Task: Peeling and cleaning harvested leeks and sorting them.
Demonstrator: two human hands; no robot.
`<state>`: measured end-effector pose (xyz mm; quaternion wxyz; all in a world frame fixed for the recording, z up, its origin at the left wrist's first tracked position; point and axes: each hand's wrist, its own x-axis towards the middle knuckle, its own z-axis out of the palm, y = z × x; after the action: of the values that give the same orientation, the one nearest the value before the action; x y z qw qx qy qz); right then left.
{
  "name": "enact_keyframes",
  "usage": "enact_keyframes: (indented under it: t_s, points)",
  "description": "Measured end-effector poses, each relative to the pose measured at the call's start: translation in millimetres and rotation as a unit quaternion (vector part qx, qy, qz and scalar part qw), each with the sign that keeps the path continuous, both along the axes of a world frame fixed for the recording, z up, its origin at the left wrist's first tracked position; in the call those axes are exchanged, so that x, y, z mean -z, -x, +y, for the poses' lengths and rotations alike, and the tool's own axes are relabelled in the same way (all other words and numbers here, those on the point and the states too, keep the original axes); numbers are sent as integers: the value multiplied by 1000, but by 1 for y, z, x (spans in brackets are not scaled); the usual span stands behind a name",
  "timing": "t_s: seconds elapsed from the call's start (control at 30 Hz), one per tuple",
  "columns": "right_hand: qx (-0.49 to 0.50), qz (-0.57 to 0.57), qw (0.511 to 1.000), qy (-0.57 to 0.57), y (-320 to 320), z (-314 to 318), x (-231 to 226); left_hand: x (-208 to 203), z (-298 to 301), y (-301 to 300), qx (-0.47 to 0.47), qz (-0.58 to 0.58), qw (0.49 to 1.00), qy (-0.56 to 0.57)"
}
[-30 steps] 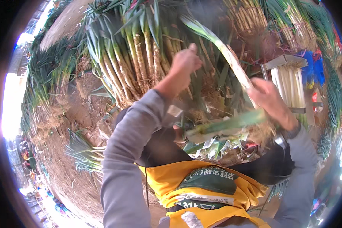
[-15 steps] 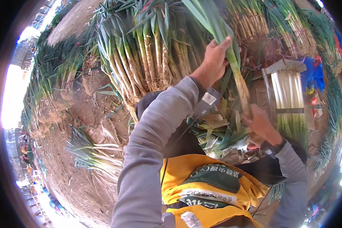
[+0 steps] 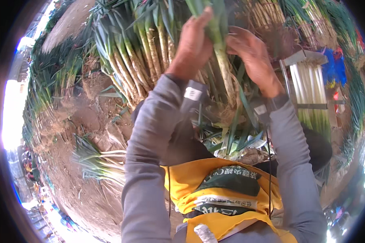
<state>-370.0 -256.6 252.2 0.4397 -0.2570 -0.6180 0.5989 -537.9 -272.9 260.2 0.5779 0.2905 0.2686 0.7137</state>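
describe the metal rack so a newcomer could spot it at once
From the yellow apron at the bottom, go up and right, past the right hand. The metal rack is beside the blue plastic. Unlike the brownish bundles above it, its leeks have clean white stems.

Ground point(image 3: 85, 206): brown, earthen. On it, left: one small, loose leek bunch point(image 3: 94, 163). Ahead: large heap of rooted leeks point(image 3: 123, 75). Between legs: leafy scraps point(image 3: 247, 142).
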Motion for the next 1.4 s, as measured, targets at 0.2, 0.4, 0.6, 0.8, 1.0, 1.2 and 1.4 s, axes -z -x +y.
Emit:
enact_keyframes:
  t_s: [0.2, 0.4, 0.6, 0.8, 1.0, 1.2, 1.4]
  points:
    - [-85, -39, 995, 15, 14, 19, -5, -7, -9, 21, 14, 42, 998, -36]
    - [-21, -120, 989, -80, 13, 0, -1, 1, -17, 27, -37, 44, 998, -10]
    - [-7, -90, 995, 38, -18, -36, 14, 7, -28, 27, -29, 17, 999, -10]
    - [-199, -618, 733, -204, -149, -85, 179, -11, -16, 53, -71, 32, 997, -30]
    - [67, -221, 958, -167, -53, -50, 55, -7, -25, 37, -35, 73, 997, -3]
    - [134, -233, 825, -496, 12, 0, 10, -2, -7, 20, 49, 53, 997, 14]
    - [21, -33, 997, -68, 19, 18, 3, 14, 0, 6, -73, 31, 997, -16]
